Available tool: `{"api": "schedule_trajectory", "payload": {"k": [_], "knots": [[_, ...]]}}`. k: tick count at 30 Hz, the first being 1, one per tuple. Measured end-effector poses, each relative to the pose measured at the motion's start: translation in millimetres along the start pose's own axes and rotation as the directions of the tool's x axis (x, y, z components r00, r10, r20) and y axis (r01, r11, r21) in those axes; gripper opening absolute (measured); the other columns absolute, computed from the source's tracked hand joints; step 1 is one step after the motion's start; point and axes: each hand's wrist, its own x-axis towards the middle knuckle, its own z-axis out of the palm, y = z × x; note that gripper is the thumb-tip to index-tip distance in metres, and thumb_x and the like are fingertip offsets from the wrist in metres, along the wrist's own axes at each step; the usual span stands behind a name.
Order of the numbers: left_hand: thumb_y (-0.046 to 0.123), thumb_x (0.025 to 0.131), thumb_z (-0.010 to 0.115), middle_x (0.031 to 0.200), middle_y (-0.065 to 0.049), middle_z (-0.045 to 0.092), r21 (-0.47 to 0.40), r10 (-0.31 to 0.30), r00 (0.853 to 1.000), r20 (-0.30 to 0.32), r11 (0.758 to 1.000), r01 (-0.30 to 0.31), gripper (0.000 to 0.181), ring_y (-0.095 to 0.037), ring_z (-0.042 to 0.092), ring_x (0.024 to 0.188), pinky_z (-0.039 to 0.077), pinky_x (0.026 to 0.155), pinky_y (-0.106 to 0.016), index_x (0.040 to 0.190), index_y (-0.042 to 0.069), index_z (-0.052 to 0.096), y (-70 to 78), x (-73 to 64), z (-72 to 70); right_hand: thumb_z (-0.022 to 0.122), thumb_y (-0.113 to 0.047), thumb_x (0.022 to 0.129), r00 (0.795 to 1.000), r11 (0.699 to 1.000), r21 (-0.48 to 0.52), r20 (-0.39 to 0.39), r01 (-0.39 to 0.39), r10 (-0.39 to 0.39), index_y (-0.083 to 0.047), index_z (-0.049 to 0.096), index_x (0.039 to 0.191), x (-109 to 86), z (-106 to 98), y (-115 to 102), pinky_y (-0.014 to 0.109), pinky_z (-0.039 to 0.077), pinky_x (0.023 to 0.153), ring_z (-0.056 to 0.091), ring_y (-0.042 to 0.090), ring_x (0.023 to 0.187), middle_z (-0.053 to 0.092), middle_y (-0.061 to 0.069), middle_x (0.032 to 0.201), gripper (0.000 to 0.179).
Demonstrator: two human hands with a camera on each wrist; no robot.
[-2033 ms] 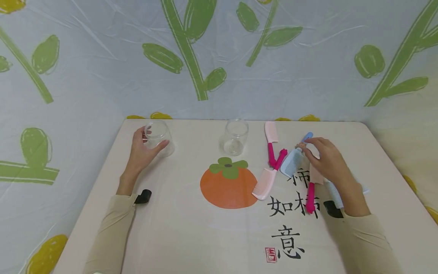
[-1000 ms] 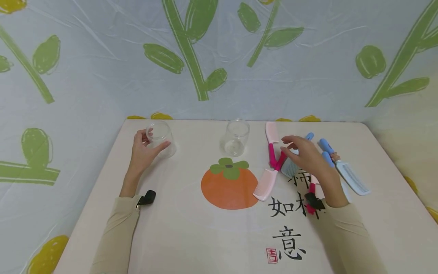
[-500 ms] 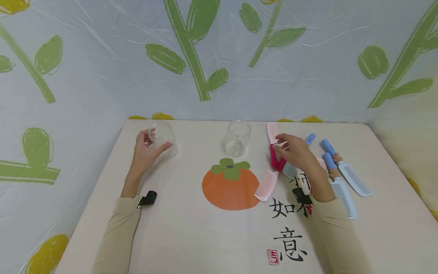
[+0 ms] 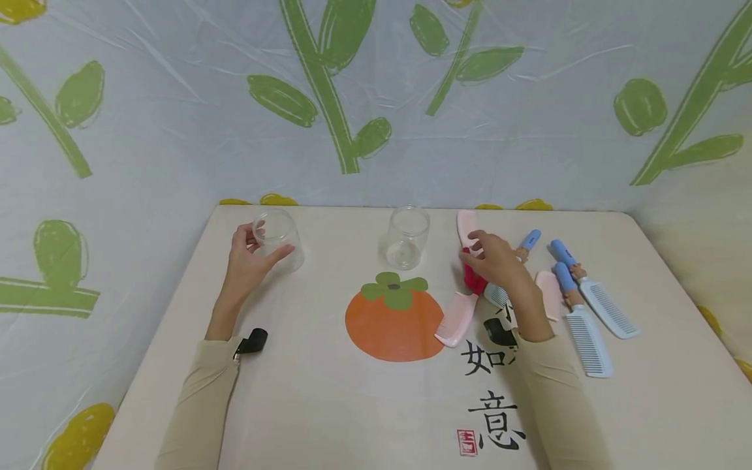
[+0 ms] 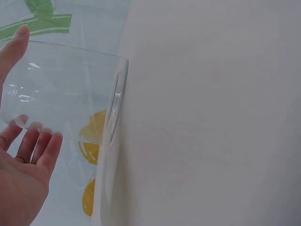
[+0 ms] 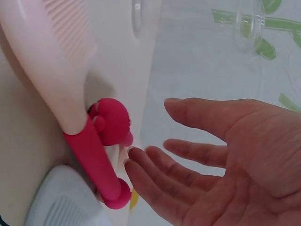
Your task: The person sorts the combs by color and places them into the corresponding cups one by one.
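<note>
At the far left of the table, my left hand [image 4: 245,267] grips a clear cup [image 4: 286,227]; in the left wrist view, thumb and fingers lie on opposite sides of this cup [image 5: 61,84]. My right hand [image 4: 499,261] hovers with parted, loosely bent fingers and nothing in them. Close to it are the magenta handles of two pink combs, one at the back [image 4: 467,223] and another nearer [image 4: 458,318]. The right wrist view shows a gap between the fingers and a magenta handle [image 6: 96,162]. A light blue comb [image 4: 498,295] lies partly hidden below the right hand.
A second clear cup [image 4: 408,238] stands upright at the back middle. Two light blue combs [image 4: 589,343] [image 4: 610,310] and a partly hidden pink comb [image 4: 548,295] lie on the right. The pale table [image 4: 329,411] bears a printed persimmon and black characters. A patterned sheet [image 4: 188,130] rises behind.
My right hand has moved left from the blue combs to above the magenta handles, uncovering the blue combs on the right. My left hand has stayed on the cup.
</note>
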Motion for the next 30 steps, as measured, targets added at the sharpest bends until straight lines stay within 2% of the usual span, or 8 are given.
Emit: {"api": "schedule_trajectory", "payload": {"k": [2, 5, 13, 18, 24, 30], "knots": [[0.027, 0.082, 0.090, 0.125, -0.010, 0.042, 0.000, -0.002, 1.000, -0.003, 1.000, 0.002, 0.083, -0.022, 0.042, 0.119, 0.038, 0.113, -0.045, 0.142, -0.001, 0.040, 1.0, -0.4, -0.6, 0.064, -0.016, 0.101, 1.000, 1.000, 0.009, 0.010, 0.012, -0.012, 0.014, 0.041, 0.144, 0.7, 3, 1, 0.059, 0.051, 0.097, 0.058, 0.048, 0.113, 0.056, 0.036, 0.127, 0.057], [0.024, 0.082, 0.090, 0.126, -0.011, 0.042, -0.006, 0.002, 1.000, -0.003, 1.000, -0.002, 0.083, -0.022, 0.042, 0.118, 0.038, 0.113, -0.045, 0.141, -0.003, 0.040, 2.9, -0.9, -1.2, 0.064, -0.014, 0.101, 1.000, 1.000, 0.019, 0.013, 0.014, -0.014, 0.016, 0.041, 0.142, 1.7, 7, 3, 0.056, 0.054, 0.093, 0.059, 0.048, 0.110, 0.057, 0.037, 0.124, 0.056], [0.026, 0.082, 0.090, 0.127, -0.013, 0.040, -0.010, 0.018, 1.000, 0.006, 1.000, -0.018, 0.083, -0.023, 0.042, 0.119, 0.038, 0.113, -0.045, 0.140, -0.004, 0.039, 1.9, 1.5, -1.0, 0.064, -0.010, 0.101, 1.000, 1.000, 0.024, -0.001, -0.018, 0.018, 0.014, 0.046, 0.134, 6.4, 18, 11, 0.055, 0.057, 0.090, 0.061, 0.046, 0.106, 0.060, 0.035, 0.120, 0.045], [0.030, 0.083, 0.089, 0.129, -0.013, 0.039, -0.002, 0.025, 1.000, 0.013, 1.000, -0.025, 0.084, -0.023, 0.041, 0.120, 0.037, 0.113, -0.046, 0.140, -0.003, 0.038, -0.7, 2.6, -0.2, 0.066, -0.010, 0.100, 0.997, 0.999, 0.008, -0.068, -0.032, 0.033, 0.013, 0.048, 0.130, 8.2, 25, 13, 0.054, 0.057, 0.088, 0.061, 0.043, 0.100, 0.062, 0.034, 0.115, 0.041], [0.033, 0.083, 0.088, 0.130, -0.013, 0.039, 0.015, 0.012, 1.000, 0.016, 1.000, -0.012, 0.086, -0.023, 0.040, 0.121, 0.037, 0.114, -0.045, 0.142, -0.003, 0.037, -0.5, 1.0, 0.4, 0.068, -0.008, 0.097, 0.988, 1.000, 0.001, -0.151, -0.009, 0.009, 0.013, 0.051, 0.125, 8.8, 29, 13, 0.055, 0.056, 0.087, 0.062, 0.043, 0.095, 0.066, 0.033, 0.107, 0.039], [0.031, 0.084, 0.088, 0.135, -0.016, 0.038, 0.011, -0.007, 1.000, 0.017, 1.000, 0.007, 0.084, -0.026, 0.040, 0.124, 0.035, 0.116, -0.046, 0.140, -0.003, 0.036, 0.3, -0.3, 0.2, 0.069, -0.008, 0.097, 0.993, 0.998, 0.056, -0.118, -0.021, 0.027, 0.011, 0.053, 0.128, 8.7, 25, 15, 0.053, 0.059, 0.086, 0.067, 0.042, 0.095, 0.068, 0.032, 0.110, 0.041]]}}
